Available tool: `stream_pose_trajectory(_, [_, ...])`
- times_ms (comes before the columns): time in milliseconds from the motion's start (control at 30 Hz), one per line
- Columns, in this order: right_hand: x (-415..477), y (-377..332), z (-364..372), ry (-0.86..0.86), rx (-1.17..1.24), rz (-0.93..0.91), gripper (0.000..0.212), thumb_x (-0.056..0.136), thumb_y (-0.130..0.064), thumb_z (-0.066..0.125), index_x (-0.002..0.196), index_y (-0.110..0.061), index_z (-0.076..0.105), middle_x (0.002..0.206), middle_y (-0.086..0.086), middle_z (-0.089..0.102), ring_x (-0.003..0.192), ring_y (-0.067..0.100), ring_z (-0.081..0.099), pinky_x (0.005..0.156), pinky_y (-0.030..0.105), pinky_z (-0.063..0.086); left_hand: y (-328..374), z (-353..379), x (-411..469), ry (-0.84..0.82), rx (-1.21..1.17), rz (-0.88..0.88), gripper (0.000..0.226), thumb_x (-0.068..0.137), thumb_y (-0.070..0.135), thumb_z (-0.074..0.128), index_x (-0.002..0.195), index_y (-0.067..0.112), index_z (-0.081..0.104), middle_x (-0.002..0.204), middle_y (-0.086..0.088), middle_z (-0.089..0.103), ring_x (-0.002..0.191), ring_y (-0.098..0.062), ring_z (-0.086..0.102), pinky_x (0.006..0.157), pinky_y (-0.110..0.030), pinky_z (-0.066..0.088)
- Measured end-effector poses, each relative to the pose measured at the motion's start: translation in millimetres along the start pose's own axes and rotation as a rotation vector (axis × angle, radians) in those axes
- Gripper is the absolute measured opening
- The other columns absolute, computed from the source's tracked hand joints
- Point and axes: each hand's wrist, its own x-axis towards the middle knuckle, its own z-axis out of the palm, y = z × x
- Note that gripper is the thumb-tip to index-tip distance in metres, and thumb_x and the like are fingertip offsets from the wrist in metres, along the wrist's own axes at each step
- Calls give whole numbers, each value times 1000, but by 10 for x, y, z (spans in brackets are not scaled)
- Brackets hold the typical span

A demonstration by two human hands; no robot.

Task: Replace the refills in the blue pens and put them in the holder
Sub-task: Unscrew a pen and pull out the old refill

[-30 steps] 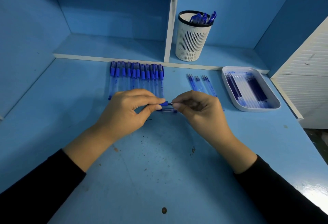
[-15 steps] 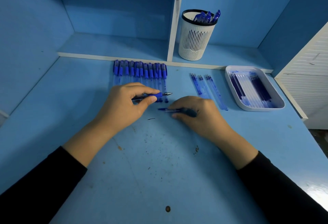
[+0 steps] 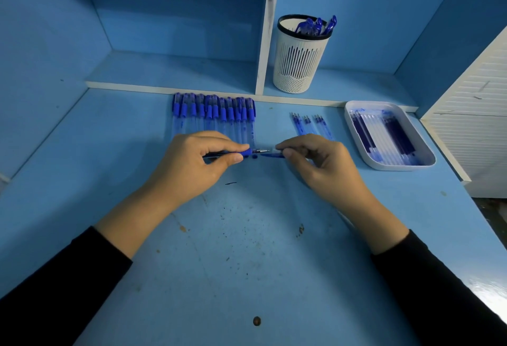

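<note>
Desk top [image 3: 247,263]: matt blue paint, scuffed and flecked dark across the middle, with a glossy glare at the near right corner. The pen [image 3: 247,151] in the left hand [image 3: 192,164] shows a blue rubbery-looking grip and a shiny metal tip. The cap [image 3: 273,154] in the right hand [image 3: 323,164] is clear plastic with blue. Row of pens [image 3: 214,112] at the far edge: clear plastic barrels, blue plastic clips. Holder [image 3: 299,55]: white slotted plastic, black rim. Tray [image 3: 356,137] by the right edge: smooth white plastic. Sleeves [image 3: 55,291]: matt black cloth.

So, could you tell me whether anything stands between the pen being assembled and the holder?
Nothing visible does: the pen in the left hand has a clear line to the open-topped holder.
</note>
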Motion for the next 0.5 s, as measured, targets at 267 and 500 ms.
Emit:
stream_pose_trajectory(267, [-34, -33, 80, -54, -76, -91, 13, 90, -10, 66, 97, -16, 75, 89, -2, 70, 84, 15, 63, 81, 28, 50, 21, 124, -33, -29, -28, 73, 17, 82, 7, 77, 99, 13, 78, 90, 6, 73, 81, -5, 68, 74, -30, 55])
stream_pose_trajectory(500, [-15, -55, 105, -19, -74, -96, 14, 90, -8, 65, 96, -16, 75, 87, -12, 68, 82, 7, 62, 77, 14, 44, -4, 159, 25, -3, -36, 112, 17, 81, 3, 77, 96, 11, 78, 86, 4, 73, 73, -12, 67, 63, -36, 53])
